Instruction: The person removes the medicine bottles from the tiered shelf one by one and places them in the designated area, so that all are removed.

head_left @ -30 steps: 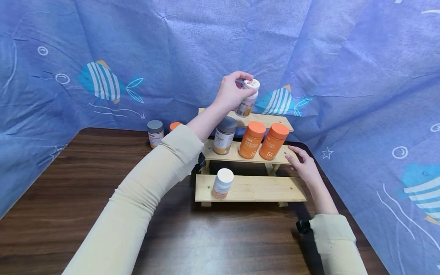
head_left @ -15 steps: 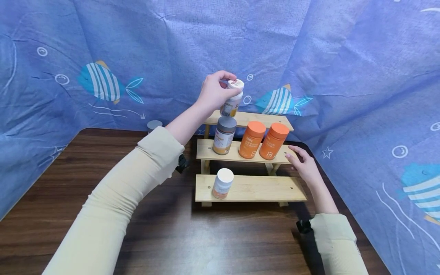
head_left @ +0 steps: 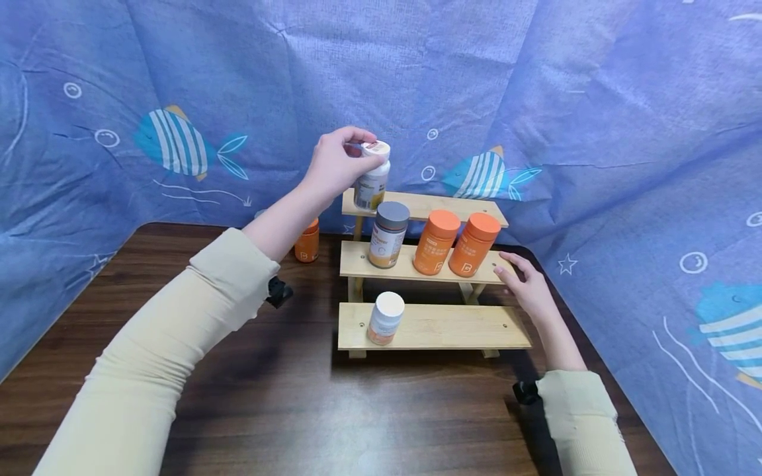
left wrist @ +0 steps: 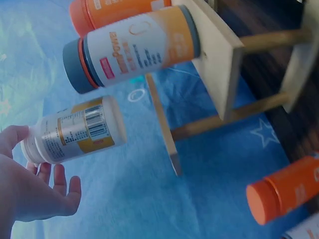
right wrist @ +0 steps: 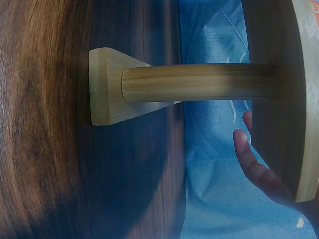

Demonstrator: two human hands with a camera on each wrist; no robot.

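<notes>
- Your left hand (head_left: 336, 162) is pinching a white-capped bottle (head_left: 372, 177) by its top, fingers curled round the cap, and holding it in the air just above the left end of the top shelf (head_left: 452, 207) of the small wooden rack (head_left: 437, 325).
- Your right hand (head_left: 526, 284) is resting with fingers nearly straight against the right end of the middle shelf (head_left: 411, 268), gripping nothing and apparently steadying the rack.
- Judging by how things are lying, the work is partway along: a grey-capped bottle (head_left: 389, 235) and two orange bottles (head_left: 455, 243) are standing on the middle shelf, and a small white-capped bottle (head_left: 385, 317) is standing on the bottom shelf.
- The top shelf is carrying nothing, and an orange bottle (head_left: 307, 243) is standing on the table (head_left: 178, 344) left of the rack, so shelving seems unfinished.
- The left wrist view is showing you what the head view is not: the held bottle's label and barcode (left wrist: 75, 130), clear air between its base and the shelf edge, and another orange-capped bottle (left wrist: 284, 191) lying low near the rack's legs.
- The right wrist view is showing only the rack's underside, a wooden dowel (right wrist: 197, 83) and your fingertips (right wrist: 244, 144) touching the shelf edge; no bottle is appearing there.
</notes>
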